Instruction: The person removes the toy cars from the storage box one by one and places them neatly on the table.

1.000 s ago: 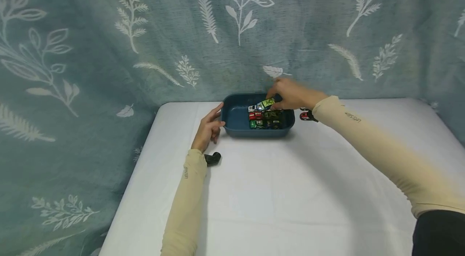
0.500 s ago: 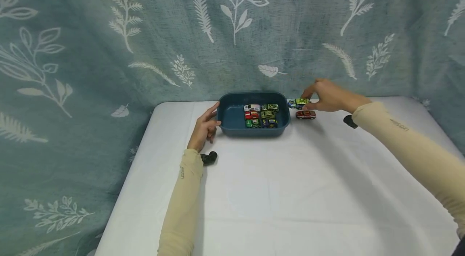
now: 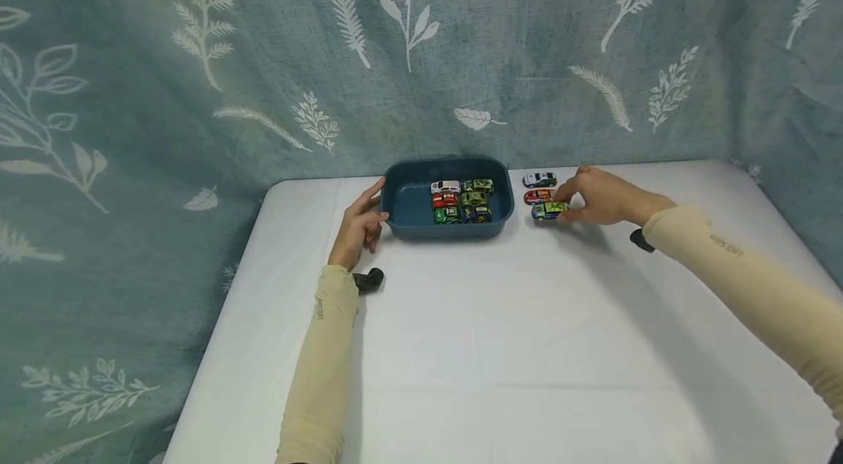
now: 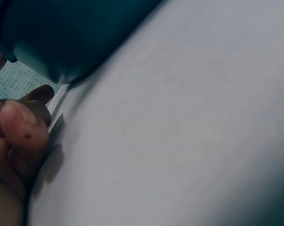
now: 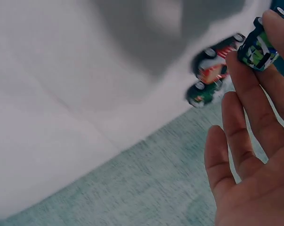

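Note:
My right hand (image 3: 602, 195) pinches a blue and lime-green toy car (image 3: 546, 211) between thumb and index finger, right of the blue tray (image 3: 441, 232). In the right wrist view the same car (image 5: 257, 51) is between the fingertips, and the remaining fingers are extended. Just behind it on the table lie a red toy car (image 3: 538, 196) and a white and dark toy car (image 3: 539, 179). My left hand (image 3: 358, 225) touches the tray's left side with its fingers spread. In the left wrist view its thumb (image 4: 25, 127) is near the tray wall (image 4: 61, 42).
Several toy cars, among them a white one (image 3: 445, 186) and a red one (image 3: 444, 200), stand in rows in the tray's right half. A leaf-patterned curtain (image 3: 435, 105) hangs behind the white table (image 3: 461, 347). Black parts show by both wrists.
My right hand has lifted the blue and lime-green car out of the tray, carried it right, and brought it in front of the red car. The left hand stays at the tray.

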### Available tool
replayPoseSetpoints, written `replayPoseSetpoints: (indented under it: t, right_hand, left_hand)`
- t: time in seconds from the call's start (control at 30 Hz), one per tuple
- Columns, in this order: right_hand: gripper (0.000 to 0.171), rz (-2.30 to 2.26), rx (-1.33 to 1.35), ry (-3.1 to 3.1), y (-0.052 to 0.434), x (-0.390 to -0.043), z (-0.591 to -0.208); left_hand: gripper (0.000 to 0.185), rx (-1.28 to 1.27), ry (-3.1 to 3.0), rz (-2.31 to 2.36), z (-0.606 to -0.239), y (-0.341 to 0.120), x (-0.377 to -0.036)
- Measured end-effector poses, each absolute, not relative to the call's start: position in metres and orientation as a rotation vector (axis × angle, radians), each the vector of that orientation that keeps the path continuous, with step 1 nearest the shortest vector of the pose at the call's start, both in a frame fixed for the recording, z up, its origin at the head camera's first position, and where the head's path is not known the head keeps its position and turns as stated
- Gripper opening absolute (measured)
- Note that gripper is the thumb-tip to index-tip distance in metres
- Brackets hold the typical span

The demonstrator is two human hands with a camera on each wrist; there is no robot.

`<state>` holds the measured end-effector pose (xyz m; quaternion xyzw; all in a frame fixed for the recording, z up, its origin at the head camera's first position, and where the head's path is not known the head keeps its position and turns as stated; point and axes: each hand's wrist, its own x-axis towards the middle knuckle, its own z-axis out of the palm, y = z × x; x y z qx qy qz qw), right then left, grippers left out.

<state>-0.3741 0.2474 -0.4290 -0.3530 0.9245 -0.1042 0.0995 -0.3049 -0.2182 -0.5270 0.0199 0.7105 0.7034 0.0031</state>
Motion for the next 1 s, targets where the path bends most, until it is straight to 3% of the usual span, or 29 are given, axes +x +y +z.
replayPoseSetpoints:
  t: [1.0]
  right_hand:
    - [0.032,-0.332,-1.049,2.771,0.247,-0.367,-0.462]
  left_hand:
    - [0.072,0.057,2.223,2.211,-0.53,-0.219,-0.305]
